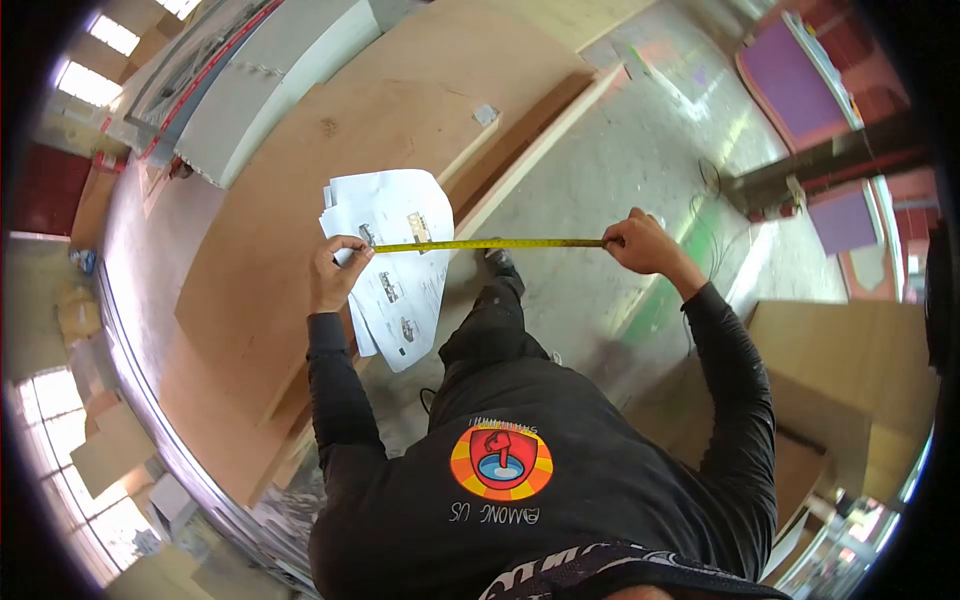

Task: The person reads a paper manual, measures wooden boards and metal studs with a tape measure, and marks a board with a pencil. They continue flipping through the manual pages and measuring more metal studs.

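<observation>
A yellow tape measure blade [490, 244] is stretched straight between my two hands. My left hand [338, 268] pinches one end between thumb and fingers, over the edge of some printed sheets. At the other end my right hand [640, 242] is closed round the tape, held out over the floor; its palm is hidden. Beneath the tape lie the white paper sheets [400, 290] with small pictures and text, spread on a brown wooden panel [260, 230].
The wooden panel's raised edge [540, 150] runs diagonally past my foot [500, 258]. A large board box [830, 370] stands at the right. Purple panels [795, 75] lean farther off, by a dark beam [830, 165]. Long white panels [280, 85] lie at upper left.
</observation>
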Available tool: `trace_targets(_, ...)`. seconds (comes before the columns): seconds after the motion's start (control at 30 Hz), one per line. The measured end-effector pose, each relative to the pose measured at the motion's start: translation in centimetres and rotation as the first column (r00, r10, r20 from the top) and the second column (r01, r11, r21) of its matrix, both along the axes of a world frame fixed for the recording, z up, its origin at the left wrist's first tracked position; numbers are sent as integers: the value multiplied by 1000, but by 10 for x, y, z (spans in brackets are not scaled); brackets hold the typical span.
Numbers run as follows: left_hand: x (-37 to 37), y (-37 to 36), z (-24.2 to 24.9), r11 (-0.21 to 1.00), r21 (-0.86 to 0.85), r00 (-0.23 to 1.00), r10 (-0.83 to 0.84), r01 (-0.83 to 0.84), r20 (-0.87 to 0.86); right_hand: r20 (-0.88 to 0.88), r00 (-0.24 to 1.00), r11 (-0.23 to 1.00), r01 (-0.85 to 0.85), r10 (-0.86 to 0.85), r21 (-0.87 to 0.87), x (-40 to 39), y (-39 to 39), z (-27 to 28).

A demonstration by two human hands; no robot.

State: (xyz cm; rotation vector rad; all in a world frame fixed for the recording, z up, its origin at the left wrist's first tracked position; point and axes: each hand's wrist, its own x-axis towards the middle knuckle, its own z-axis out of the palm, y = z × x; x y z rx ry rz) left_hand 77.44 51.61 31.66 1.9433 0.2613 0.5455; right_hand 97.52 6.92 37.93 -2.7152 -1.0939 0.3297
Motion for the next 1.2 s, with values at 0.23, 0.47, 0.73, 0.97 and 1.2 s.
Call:
trace_targets(0.23,16,21,4,972,85,975,219,-221,41,-10,996,973,81,-85,-215,80,18,70)
trace_targets(0.47,-38,39,3,891,25,889,451,-454,76,158,987,815,123,-39,-566,131,42,33)
trace_targets(0.73,-148,-138,-124,380,-178,389,921,-908,-15,346,756,620,-99,555,-779,203,140,38)
trace_targets(0.97,-149,-77,22,409,-154,434,874,-900,-218,192,888,602,-112,417,-791,203,176,152)
trace_targets(1.2,-161,94,251,535,49,487,800,-843,-350,-7,983,523,-102,182,-846,193,269,279)
